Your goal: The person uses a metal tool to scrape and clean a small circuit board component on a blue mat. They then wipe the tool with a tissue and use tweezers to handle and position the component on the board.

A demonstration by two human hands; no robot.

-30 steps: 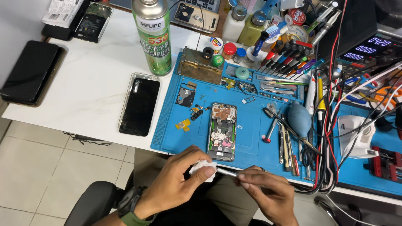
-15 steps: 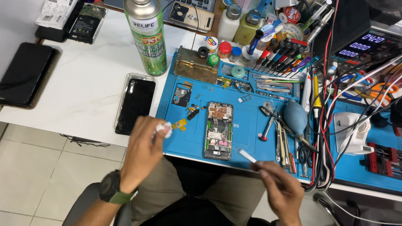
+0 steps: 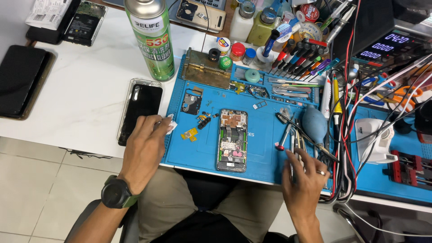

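Note:
An opened phone (image 3: pixel 232 140) with its circuit boards exposed lies on the blue work mat (image 3: pixel 263 135). My left hand (image 3: pixel 145 150) rests at the mat's left edge, fingers closed on a small white wipe (image 3: pixel 171 126), next to a black phone in a clear case (image 3: pixel 139 110). My right hand (image 3: pixel 305 178) lies at the mat's front edge, fingertips on a row of thin metal tools (image 3: pixel 293 139); whether it grips one I cannot tell. Small yellow and black parts (image 3: pixel 195 128) sit between my left hand and the opened phone.
A tall green spray can (image 3: pixel 150 38) stands on the white table. Behind the mat are a brass block (image 3: pixel 205 69), small jars, bottles and screwdrivers (image 3: pixel 297 54). A blue-grey air blower (image 3: pixel 314 124), tangled cables (image 3: pixel 348 117) and a bench meter (image 3: pixel 382 45) crowd the right side. A dark tablet (image 3: pixel 20 81) lies far left.
My hands have parted from in front of me. The left carried the white wipe up to the mat's left edge; the right moved onto the tools on the mat.

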